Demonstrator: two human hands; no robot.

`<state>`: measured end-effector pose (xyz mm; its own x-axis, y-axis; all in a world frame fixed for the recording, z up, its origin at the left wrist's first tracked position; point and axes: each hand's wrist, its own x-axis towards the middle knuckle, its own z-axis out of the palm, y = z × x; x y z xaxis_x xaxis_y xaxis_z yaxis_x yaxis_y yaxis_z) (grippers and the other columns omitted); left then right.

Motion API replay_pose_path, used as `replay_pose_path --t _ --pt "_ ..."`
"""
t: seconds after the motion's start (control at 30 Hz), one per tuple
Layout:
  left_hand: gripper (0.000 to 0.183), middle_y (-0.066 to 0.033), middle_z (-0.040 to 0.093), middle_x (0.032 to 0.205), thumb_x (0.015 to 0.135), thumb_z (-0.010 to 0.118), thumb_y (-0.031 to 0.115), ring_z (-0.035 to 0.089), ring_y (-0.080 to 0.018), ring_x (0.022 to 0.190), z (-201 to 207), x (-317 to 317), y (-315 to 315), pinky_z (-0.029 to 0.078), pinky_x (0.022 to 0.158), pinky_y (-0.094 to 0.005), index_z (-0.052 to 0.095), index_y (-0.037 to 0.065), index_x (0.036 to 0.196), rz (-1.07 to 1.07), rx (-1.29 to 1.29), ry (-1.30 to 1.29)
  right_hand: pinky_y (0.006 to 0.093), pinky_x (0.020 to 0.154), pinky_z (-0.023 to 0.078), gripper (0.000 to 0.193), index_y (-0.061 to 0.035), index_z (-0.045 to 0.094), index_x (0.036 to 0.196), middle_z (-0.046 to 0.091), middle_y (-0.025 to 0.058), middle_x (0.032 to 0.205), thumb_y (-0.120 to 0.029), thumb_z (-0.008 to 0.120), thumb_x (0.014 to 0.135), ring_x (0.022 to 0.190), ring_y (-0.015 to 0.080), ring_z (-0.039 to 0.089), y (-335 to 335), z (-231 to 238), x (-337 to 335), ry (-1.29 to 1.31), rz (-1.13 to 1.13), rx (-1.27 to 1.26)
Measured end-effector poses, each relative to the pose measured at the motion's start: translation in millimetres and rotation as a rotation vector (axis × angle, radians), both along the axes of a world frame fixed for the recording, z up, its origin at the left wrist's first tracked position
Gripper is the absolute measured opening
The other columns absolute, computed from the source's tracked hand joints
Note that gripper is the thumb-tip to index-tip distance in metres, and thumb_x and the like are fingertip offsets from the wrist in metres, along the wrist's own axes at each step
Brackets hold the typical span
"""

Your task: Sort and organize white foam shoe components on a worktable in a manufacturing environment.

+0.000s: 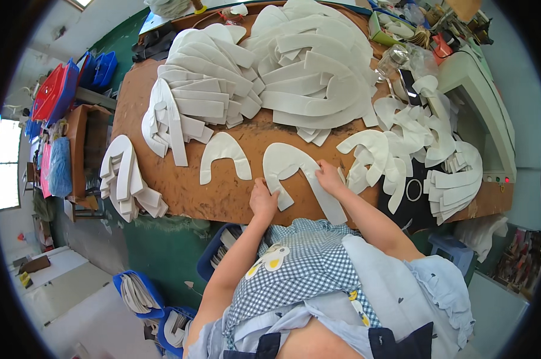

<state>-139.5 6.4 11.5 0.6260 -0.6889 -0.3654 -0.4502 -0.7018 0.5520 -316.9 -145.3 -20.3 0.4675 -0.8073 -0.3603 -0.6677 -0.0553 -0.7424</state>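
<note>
A large white U-shaped piece [294,154], flat and like padded sheet, lies on the brown table before me with its curve pointing away. My left hand [263,200] has its fingers closed at the end of the left leg. On the outer edge of the longer right leg, my right hand [330,178] grips with thumb and fingers; some fingertips are hidden. Just left of it rests a smaller white U-shaped piece [225,151], apart from both hands. To the right, several loose white curved pieces [372,149] overlap one another.
Big piles of white curved pieces [318,72] cover the table's far side. Another stack [124,173] stands at the left edge, one more [456,185] at the right. A pale machine housing [483,113] bounds the right. Blue bins [140,293] with pieces stand below left.
</note>
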Motion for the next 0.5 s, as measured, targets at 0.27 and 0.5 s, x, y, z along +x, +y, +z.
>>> replay_pose_path --t 0.27,0.5 --pt "0.042 -0.0117 0.066 0.079 0.072 0.077 0.027 0.064 -0.032 0.083 -16.5 23.1 3.9 0.05 0.07 -0.0424 0.05 0.006 0.097 0.148 0.014 0.143 0.0439 0.081 0.048 0.029 0.0006 0.055 0.108 0.063 0.0243 0.097 -0.012 0.053 0.082 0.093 0.0397 0.06 6.7 8.9 15.4 0.068 0.004 -0.043" --pt "0.054 -0.0147 0.064 0.092 0.069 0.08 0.031 0.063 -0.0344 0.088 4.0 9.0 -1.6 0.051 0.072 -0.0431 0.044 0.005 0.1 -0.129 0.19 0.039 0.0454 0.079 0.047 0.027 -0.0004 0.056 0.103 0.064 0.023 0.095 -0.021 0.057 0.085 0.092 0.0396 0.061 -0.6 5.0 12.4 0.09 -0.017 -0.049"
